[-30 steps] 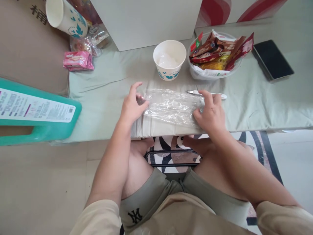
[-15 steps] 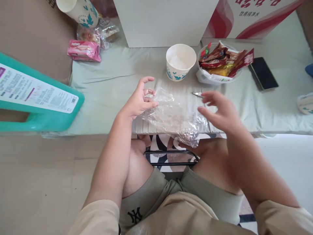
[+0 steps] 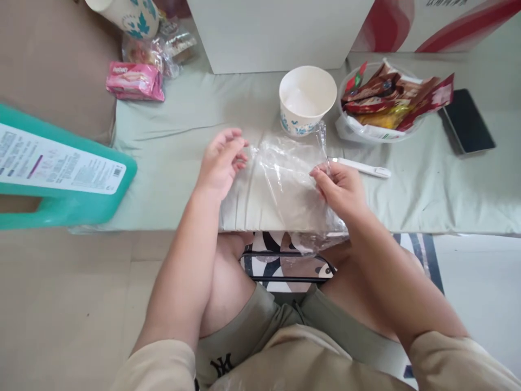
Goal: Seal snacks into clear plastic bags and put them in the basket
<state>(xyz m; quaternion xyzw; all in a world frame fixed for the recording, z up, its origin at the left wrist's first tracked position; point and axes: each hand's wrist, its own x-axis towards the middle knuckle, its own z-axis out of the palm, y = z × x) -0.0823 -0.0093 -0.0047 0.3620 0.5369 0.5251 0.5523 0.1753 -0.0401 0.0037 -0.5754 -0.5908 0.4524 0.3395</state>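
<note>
A crumpled sheet of clear plastic film (image 3: 285, 174) spreads between my hands over the table's front edge, its lower end hanging down. My right hand (image 3: 340, 187) pinches the film's right side between thumb and fingertips. On the left, my left hand (image 3: 222, 163) has its fingers curled and thumb pressed in at the film's upper left edge. Just beyond the film stands a white paper cup (image 3: 299, 125) with blue leaf prints. A slim white-handled tool (image 3: 366, 168) lies right behind my right hand; its tip is partly hidden.
Right of the cup is a clear plastic bowl (image 3: 345, 127) of snack packets, then a black phone (image 3: 468, 122). A teal bottle (image 3: 122, 184) lies at left. Behind are a pink packet (image 3: 134, 81), another paper cup (image 3: 138, 19), a white box (image 3: 280, 35) and a red-white box (image 3: 439, 27).
My right hand has moved left and closed on the film. My left hand's spread fingers have drawn together at the film's edge. The film is lifted and more stretched out; the view has shifted slightly.
</note>
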